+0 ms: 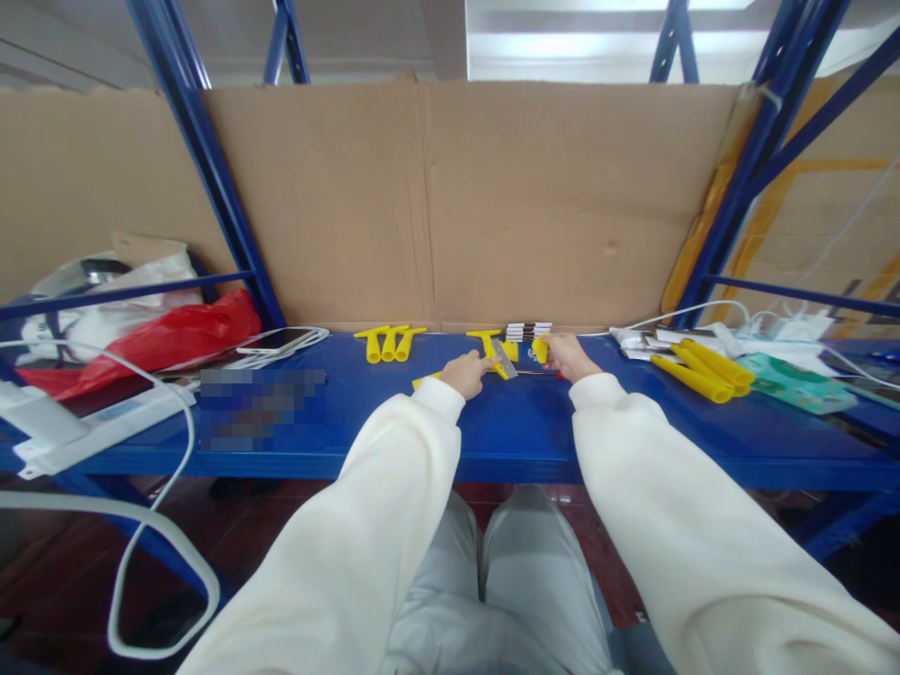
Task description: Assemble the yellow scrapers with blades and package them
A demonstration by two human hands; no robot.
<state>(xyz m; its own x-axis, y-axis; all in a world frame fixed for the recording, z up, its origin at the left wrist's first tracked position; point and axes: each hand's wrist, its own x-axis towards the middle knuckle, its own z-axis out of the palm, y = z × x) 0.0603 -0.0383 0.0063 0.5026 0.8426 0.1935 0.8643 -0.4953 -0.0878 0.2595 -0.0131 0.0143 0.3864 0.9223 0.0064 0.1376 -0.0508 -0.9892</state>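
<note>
Looping past the near left corner of the desk, a white cable could snag the left sleeve if that arm swings wide, and a tug might drag the white power strip lying there. Farther back, a phone rests against coiled cord, so a pull on the cord could shift it too. Next come three yellow handles in a row near the far edge; a knock would break up the row.

Around the middle, the left hand is closed around a scraper, whose metal blade slants out on the right, toward the other hand. If that hold slips, the blade could nick fingers. A small stack of white boxes stands just beyond, where a bumped knuckle might topple it. The right hand pinches a small yellow piece; how firmly, I cannot tell, and a weak pinch could let it drop.

Well to the right, loose yellow tubes lie across one another beside a green packet; the right sleeve brushing them could set them rolling.
</note>
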